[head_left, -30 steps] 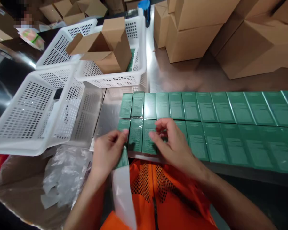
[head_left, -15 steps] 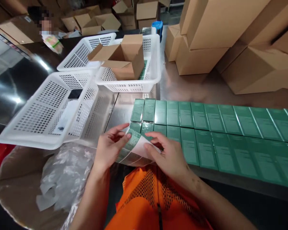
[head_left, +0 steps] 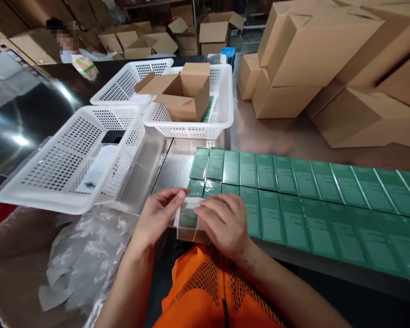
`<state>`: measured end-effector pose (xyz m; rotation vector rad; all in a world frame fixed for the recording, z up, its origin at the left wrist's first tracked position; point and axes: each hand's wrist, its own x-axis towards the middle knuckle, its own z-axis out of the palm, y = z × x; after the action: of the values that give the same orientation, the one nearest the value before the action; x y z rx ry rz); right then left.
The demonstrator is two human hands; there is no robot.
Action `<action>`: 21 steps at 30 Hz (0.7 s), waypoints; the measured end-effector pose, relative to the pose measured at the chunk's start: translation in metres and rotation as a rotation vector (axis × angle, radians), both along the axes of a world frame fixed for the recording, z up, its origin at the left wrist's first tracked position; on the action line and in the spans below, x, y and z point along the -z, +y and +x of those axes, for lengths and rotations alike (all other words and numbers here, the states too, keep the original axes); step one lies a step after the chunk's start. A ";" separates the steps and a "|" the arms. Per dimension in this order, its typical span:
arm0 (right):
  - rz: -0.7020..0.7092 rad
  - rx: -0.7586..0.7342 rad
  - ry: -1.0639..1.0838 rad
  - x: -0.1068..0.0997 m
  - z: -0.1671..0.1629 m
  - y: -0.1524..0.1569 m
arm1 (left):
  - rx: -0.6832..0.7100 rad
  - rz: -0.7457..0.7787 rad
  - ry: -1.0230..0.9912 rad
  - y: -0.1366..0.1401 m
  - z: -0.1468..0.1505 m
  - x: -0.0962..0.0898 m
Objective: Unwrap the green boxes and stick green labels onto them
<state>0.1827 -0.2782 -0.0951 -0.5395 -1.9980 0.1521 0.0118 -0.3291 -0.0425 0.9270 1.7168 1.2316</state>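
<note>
My left hand (head_left: 156,215) pinches the upper left edge of a thin, partly see-through sheet (head_left: 187,219) with white strips and pale dividing lines, like a sheet of clear stickers. Curled over the right side of that sheet is my right hand (head_left: 226,224), thumb and fingers together on it; its exact grip is partly hidden. Beyond and to the right, green boxes (head_left: 270,212) with a glossy wrap lie in two long rows on the metal table (head_left: 169,171). Both hands are at the left end of these rows, just above the table's near edge.
White perforated baskets (head_left: 78,207) stand at left and behind; one holds an open carton (head_left: 200,98). Cardboard boxes (head_left: 290,98) are stacked at back right. A bin (head_left: 17,269) with crumpled clear plastic (head_left: 89,255) is at lower left. Another person (head_left: 66,52) is at far left.
The sheet has turned from slanted to nearly upright, and its broad white part no longer shows. My right hand has moved slightly left, its fingers more curled. The view has tilted up a little.
</note>
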 end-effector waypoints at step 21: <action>-0.836 -0.168 0.024 -0.058 0.106 0.112 | 0.266 -0.128 0.279 0.068 0.006 -0.010</action>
<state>0.2884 -0.1664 -0.0372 -0.8742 -1.8966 1.1194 0.0176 -0.2612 -0.0322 1.2485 1.7911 0.8395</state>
